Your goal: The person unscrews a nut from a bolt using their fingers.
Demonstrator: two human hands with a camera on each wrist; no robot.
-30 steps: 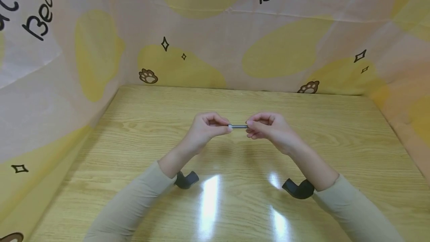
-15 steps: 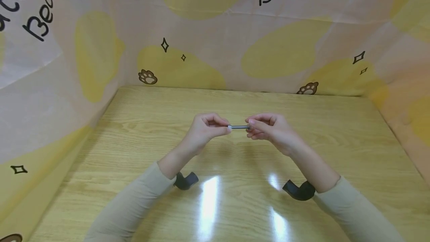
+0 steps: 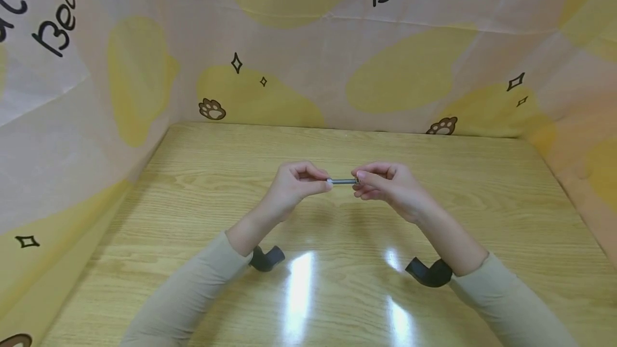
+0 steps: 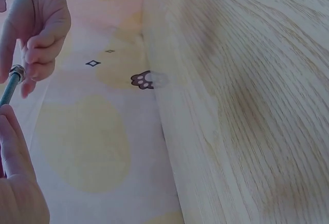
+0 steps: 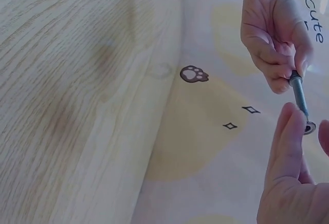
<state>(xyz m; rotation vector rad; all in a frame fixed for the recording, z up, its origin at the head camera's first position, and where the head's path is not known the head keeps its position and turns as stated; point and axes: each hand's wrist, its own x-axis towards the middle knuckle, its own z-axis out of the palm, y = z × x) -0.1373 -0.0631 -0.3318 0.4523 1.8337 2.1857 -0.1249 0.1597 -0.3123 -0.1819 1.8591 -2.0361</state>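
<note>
In the head view my left hand [image 3: 293, 189] pinches the head end of a grey metal bolt [image 3: 343, 181] between thumb and fingertips. The bolt is held level above the table, its threaded shank pointing right. A small metal nut [image 5: 309, 127] sits at the bolt's tip, seen also as a shiny nut [image 4: 17, 73] in the left wrist view. My right hand [image 3: 391, 189] has thumb and fingertips around this nut, the other fingers loosely bent below. In the right wrist view the thumb stands a little off the nut, while the fingers lie against its near side.
A wood-grain table [image 3: 231, 149] lies beneath both hands. Printed cloth [image 3: 308, 47] hangs at the back and along both sides. Black curved wrist mounts [image 3: 429, 272] stick out under the sleeves. Bright light reflections show on the table's near part.
The right thumb has shifted slightly off the bolt's tip, so the nut now shows beside it. The left hand and the bolt have stayed nearly still.
</note>
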